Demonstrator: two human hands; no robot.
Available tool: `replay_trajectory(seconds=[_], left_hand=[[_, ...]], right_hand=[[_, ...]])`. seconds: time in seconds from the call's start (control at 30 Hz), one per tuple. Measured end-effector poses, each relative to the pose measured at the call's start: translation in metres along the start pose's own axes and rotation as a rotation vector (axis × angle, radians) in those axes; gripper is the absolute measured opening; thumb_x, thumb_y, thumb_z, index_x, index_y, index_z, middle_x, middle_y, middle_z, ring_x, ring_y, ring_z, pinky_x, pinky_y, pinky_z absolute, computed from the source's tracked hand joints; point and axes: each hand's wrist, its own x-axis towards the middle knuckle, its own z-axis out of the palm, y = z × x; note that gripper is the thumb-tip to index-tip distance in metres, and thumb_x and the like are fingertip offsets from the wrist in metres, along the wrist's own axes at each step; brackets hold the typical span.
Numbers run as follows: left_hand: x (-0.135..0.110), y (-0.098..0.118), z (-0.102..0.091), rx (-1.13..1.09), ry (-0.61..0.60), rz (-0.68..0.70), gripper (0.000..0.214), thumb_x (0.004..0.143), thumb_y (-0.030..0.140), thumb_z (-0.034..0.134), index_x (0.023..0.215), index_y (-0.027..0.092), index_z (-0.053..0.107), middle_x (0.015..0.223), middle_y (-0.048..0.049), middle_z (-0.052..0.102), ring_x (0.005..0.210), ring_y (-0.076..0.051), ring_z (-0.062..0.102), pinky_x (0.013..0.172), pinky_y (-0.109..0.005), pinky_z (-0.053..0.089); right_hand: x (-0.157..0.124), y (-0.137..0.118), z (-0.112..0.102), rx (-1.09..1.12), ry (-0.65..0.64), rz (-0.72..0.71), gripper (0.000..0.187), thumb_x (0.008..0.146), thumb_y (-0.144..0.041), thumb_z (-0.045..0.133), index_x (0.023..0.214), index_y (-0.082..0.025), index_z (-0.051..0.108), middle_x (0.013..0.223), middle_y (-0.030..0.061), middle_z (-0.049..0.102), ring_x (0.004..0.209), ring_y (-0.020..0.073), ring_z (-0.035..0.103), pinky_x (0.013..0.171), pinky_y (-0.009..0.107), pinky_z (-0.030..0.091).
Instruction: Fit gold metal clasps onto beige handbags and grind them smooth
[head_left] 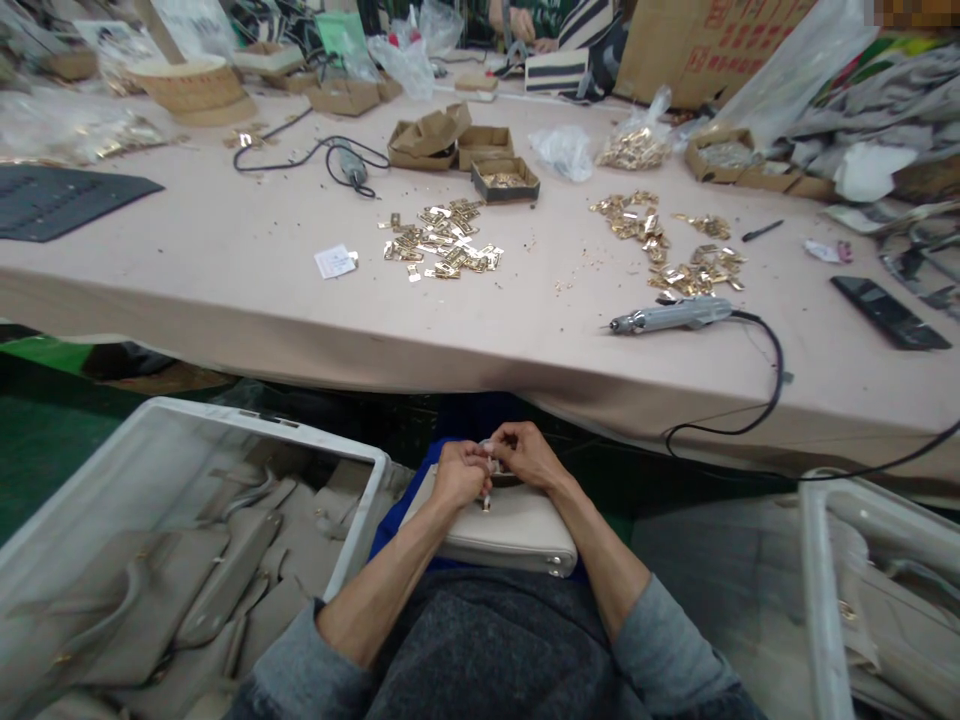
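Observation:
A pale beige handbag [510, 535] lies on my lap, with metal studs at its near right corner. My left hand [463, 474] is closed at the bag's far edge, its fingertips pinched on a small part by the bag's handle fitting. Right against it, my right hand [527, 455] is also closed, thumb and fingers meeting the left fingertips. What lies between the fingers is too small and too covered to make out. A small gold-coloured fitting [486, 505] shows on the bag just below my left fingers.
Ahead stands a cloth-covered table [300, 310] with gold metal plates [442, 240], more gold fittings [645, 235], a corded electric screwdriver [671, 315] and a phone [891, 312]. A white crate [367, 450] of beige bags is on my left, another crate [814, 560] on my right.

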Motion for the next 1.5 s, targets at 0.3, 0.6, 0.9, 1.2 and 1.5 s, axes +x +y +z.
replay_trajectory(seconds=[0.3, 0.6, 0.9, 1.2, 1.5], left_hand=[[-0.002, 0.001, 0.001, -0.048, 0.022, 0.013, 0.008, 0.057, 0.023, 0.065, 0.058, 0.017, 0.061, 0.040, -0.0025, 0.057, 0.030, -0.013, 0.047, 0.034, -0.022, 0.034], [-0.001, 0.007, 0.004, -0.109, 0.032, 0.018, 0.006, 0.051, 0.024, 0.062, 0.052, 0.018, 0.061, 0.036, -0.0011, 0.053, 0.027, -0.012, 0.042, 0.032, -0.022, 0.029], [0.010, -0.012, -0.004, -0.113, 0.038, 0.029, 0.015, 0.052, 0.031, 0.063, 0.057, 0.018, 0.067, 0.036, -0.0037, 0.054, 0.026, -0.012, 0.038, 0.032, -0.023, 0.025], [0.010, -0.011, -0.003, -0.139, 0.040, 0.046, 0.014, 0.050, 0.030, 0.064, 0.055, 0.017, 0.063, 0.036, -0.0034, 0.054, 0.028, -0.012, 0.039, 0.033, -0.023, 0.028], [0.001, -0.004, -0.006, -0.119, -0.003, 0.091, 0.016, 0.058, 0.029, 0.064, 0.061, 0.014, 0.067, 0.040, -0.0038, 0.057, 0.031, -0.010, 0.042, 0.036, -0.022, 0.030]], right_hand=[[0.005, 0.010, 0.011, 0.085, 0.090, 0.082, 0.022, 0.079, -0.035, 0.066, 0.068, -0.016, 0.067, 0.058, 0.0019, 0.064, 0.049, 0.0148, 0.058, 0.048, 0.024, 0.043], [0.006, 0.001, 0.015, -0.104, 0.251, 0.073, 0.019, 0.079, -0.030, 0.064, 0.064, -0.020, 0.066, 0.060, 0.0031, 0.066, 0.055, 0.0195, 0.062, 0.053, 0.028, 0.042], [-0.044, -0.091, -0.062, -0.278, 0.707, -0.205, 0.033, 0.092, -0.054, 0.059, 0.081, -0.024, 0.070, 0.069, 0.0060, 0.069, 0.061, 0.0220, 0.062, 0.060, 0.032, 0.047], [-0.014, -0.138, -0.182, -0.781, 1.199, 0.232, 0.068, 0.095, -0.067, 0.047, 0.129, -0.010, 0.058, 0.095, 0.0246, 0.073, 0.098, 0.0403, 0.070, 0.087, 0.050, 0.050], [0.016, -0.154, -0.194, -0.534, 1.349, 0.503, 0.090, 0.076, -0.057, 0.072, 0.142, -0.006, 0.038, 0.112, 0.0265, 0.070, 0.110, 0.0413, 0.068, 0.093, 0.047, 0.053]])
